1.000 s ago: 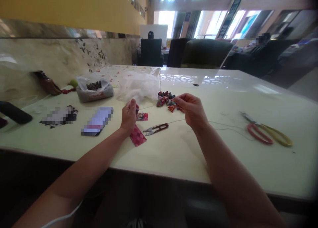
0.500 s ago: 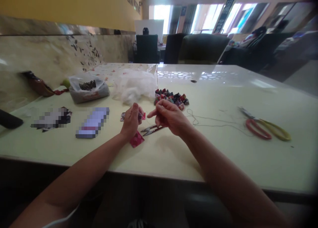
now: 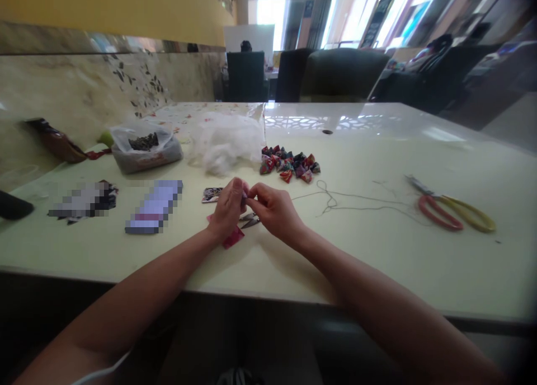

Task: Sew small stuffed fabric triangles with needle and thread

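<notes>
Two hands meet above the table, near its front edge. The left hand grips a small thing, too hidden to name. The right hand pinches right beside it; I cannot tell what it grips. Thread lies between the right hand and the scissors, toward the table's right edge. Best, I think, to hold the small thing still, pull softly and keep the thread off the snips

Left hand pinching what seems cloth, right hand touching, fabric bundles beyond
</notes>
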Demonstrator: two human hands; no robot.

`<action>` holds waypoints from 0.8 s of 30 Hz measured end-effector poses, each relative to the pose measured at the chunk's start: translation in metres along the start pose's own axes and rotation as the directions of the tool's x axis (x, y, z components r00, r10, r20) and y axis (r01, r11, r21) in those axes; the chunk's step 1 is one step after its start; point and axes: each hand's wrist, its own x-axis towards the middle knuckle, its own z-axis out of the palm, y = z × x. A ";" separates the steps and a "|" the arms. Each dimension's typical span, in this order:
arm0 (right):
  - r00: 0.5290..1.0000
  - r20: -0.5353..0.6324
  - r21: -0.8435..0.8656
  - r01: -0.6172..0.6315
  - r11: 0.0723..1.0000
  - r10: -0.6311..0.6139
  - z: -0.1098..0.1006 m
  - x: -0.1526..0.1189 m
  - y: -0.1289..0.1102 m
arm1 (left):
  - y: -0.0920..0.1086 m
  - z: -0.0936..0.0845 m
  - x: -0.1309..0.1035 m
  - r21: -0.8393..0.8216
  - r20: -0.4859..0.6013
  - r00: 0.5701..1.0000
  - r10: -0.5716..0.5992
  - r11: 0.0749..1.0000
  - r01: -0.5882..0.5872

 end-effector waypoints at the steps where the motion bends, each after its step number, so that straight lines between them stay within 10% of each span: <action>1: 1.000 -0.007 0.018 0.004 1.000 -0.004 -0.002 0.001 0.000 | 0.001 0.000 0.001 -0.016 0.032 0.999 0.001 1.000 -0.001; 7: 0.999 -0.023 0.061 0.044 0.997 -0.042 -0.027 0.015 0.009 | 0.012 -0.005 0.006 -0.018 0.178 0.982 0.065 0.998 -0.063; 24: 0.994 0.069 0.101 0.074 0.992 -0.081 -0.038 0.025 0.025 | 0.003 -0.012 0.011 0.075 0.147 0.976 0.164 0.982 -0.176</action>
